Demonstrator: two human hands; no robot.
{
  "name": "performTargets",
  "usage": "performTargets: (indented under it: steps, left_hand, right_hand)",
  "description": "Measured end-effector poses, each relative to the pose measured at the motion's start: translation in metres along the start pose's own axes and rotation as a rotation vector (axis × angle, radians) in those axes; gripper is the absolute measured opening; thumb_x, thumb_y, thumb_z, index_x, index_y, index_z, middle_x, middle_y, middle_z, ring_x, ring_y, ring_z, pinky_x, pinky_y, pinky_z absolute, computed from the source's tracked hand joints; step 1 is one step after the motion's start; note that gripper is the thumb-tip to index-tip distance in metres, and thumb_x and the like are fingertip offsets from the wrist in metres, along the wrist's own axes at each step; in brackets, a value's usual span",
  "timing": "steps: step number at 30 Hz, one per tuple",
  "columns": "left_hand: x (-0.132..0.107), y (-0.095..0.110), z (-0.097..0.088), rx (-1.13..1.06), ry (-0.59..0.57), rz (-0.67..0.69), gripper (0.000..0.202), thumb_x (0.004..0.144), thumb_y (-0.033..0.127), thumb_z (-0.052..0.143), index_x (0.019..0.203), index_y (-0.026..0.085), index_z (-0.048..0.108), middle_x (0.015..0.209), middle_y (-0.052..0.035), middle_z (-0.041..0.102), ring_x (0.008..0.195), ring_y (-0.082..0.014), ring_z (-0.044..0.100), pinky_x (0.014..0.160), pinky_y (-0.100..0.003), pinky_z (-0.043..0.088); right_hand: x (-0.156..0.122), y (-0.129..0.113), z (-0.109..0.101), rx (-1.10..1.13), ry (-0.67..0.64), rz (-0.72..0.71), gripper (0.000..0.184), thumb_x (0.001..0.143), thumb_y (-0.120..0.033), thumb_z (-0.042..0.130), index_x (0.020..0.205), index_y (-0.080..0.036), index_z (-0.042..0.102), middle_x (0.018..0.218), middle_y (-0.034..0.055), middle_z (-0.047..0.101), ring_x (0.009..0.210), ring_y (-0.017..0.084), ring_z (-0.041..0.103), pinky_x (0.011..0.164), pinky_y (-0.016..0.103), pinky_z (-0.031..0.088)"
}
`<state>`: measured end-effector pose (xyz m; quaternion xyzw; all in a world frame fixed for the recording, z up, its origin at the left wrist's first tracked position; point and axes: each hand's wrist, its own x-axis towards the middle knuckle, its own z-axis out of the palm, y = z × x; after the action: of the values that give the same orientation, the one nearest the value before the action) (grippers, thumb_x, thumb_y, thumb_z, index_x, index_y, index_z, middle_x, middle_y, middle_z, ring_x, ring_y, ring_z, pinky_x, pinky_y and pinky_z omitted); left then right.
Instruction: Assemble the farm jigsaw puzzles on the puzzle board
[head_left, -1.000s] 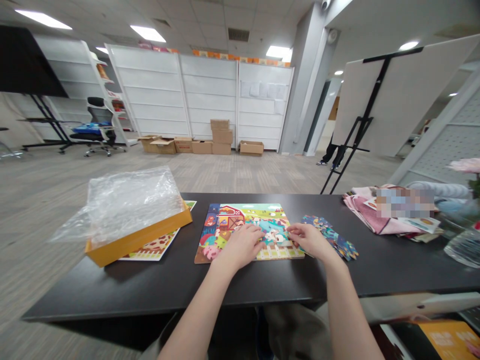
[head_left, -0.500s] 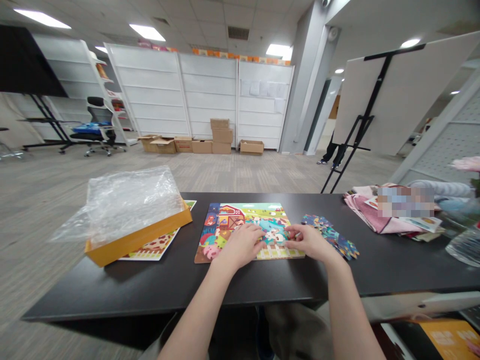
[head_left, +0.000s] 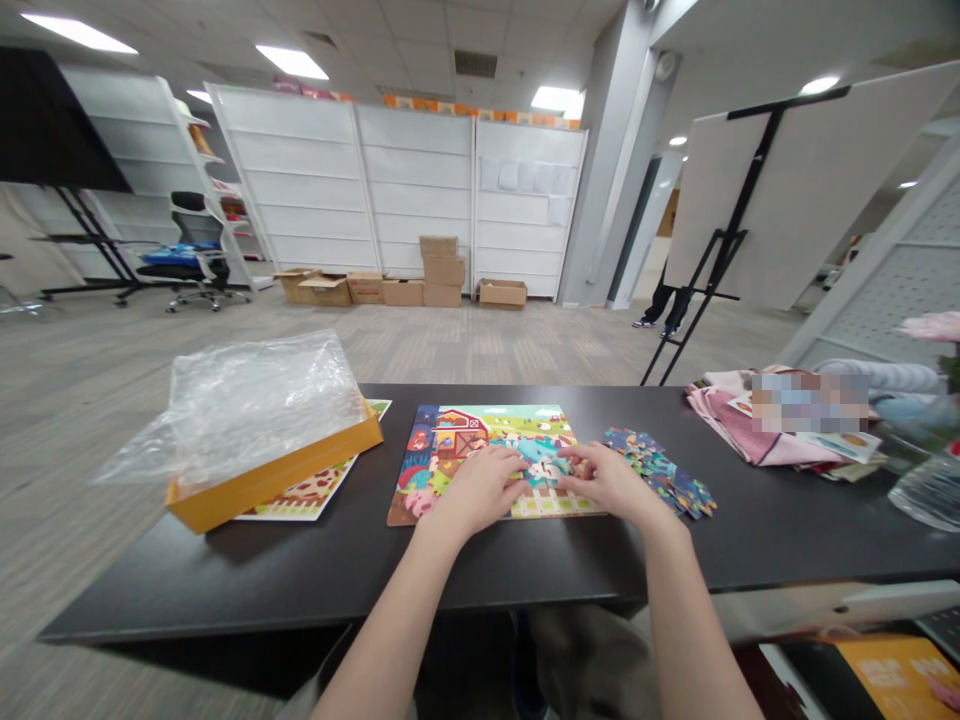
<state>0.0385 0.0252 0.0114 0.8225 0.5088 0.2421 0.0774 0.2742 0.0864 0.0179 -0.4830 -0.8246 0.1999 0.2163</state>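
1. Left hand [head_left: 478,490] lies flat and unclenched on the farm jigsaw puzzle [head_left: 450,440], at twelve o'clock on the worktop [head_left: 750,540].
2. Right hand [head_left: 611,482] rests nearby on the puzzle; whether it grasps a piece, I cannot tell.
3. Loose puzzle pieces [head_left: 658,472] lie at three o'clock from the puzzle.

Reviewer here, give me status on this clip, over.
Left hand, right hand flat on farm jigsaw puzzle. Loose puzzle pieces right of it. Yellow box with plastic wrap off left, not in the way.
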Motion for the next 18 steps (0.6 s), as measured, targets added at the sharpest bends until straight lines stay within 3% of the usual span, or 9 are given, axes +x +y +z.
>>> performTargets:
  steps: [7, 10, 13, 15, 18]
  left_hand:
    - [-0.009, -0.023, -0.033, -0.137, 0.082, -0.158, 0.025, 0.097, 0.027, 0.049, 0.105, 0.02, 0.072, 0.111, -0.0059, 0.074, 0.105, -0.0219, 0.067, 0.096, -0.034, 0.05]
    - [-0.019, -0.02, -0.04, -0.178, 0.004, -0.18, 0.023, 0.091, 0.035, 0.06, 0.105, 0.021, 0.072, 0.108, -0.0042, 0.075, 0.101, -0.0226, 0.068, 0.092, -0.033, 0.05]
    - [-0.028, -0.011, -0.041, -0.146, -0.097, -0.171, 0.038, 0.08, 0.043, 0.073, 0.111, 0.023, 0.071, 0.113, -0.005, 0.073, 0.105, -0.0263, 0.066, 0.092, -0.036, 0.05]
    - [-0.033, -0.008, -0.039, -0.094, -0.133, -0.174, 0.049, 0.074, 0.044, 0.078, 0.116, 0.022, 0.069, 0.117, -0.0071, 0.071, 0.11, -0.0294, 0.064, 0.095, -0.039, 0.049]
    - [-0.036, -0.009, -0.038, -0.061, -0.158, -0.189, 0.05, 0.072, 0.041, 0.08, 0.117, 0.021, 0.068, 0.119, -0.0086, 0.07, 0.112, -0.0305, 0.063, 0.096, -0.041, 0.049]
  right_hand:
    - [0.001, -0.007, 0.006, 0.014, -0.052, -0.037, 0.033, 0.074, -0.028, 0.073, 0.104, -0.019, 0.078, 0.098, 0.0073, 0.064, 0.068, 0.015, 0.058, 0.068, 0.029, 0.048]
    - [0.001, -0.008, 0.006, 0.018, -0.073, -0.061, 0.032, 0.074, -0.027, 0.072, 0.105, -0.018, 0.078, 0.101, 0.0077, 0.066, 0.069, 0.016, 0.06, 0.068, 0.029, 0.048]
    - [0.001, -0.009, 0.004, 0.022, -0.074, -0.091, 0.032, 0.075, -0.027, 0.072, 0.105, -0.018, 0.078, 0.106, 0.0092, 0.068, 0.076, 0.019, 0.063, 0.073, 0.03, 0.049]
    - [0.001, -0.011, 0.004, 0.02, -0.07, -0.1, 0.032, 0.075, -0.027, 0.071, 0.104, -0.018, 0.078, 0.108, 0.0102, 0.069, 0.083, 0.021, 0.065, 0.077, 0.031, 0.05]
    - [0.002, -0.013, 0.004, 0.002, -0.07, -0.088, 0.031, 0.078, -0.028, 0.069, 0.105, -0.017, 0.078, 0.109, 0.011, 0.07, 0.088, 0.023, 0.067, 0.079, 0.031, 0.05]
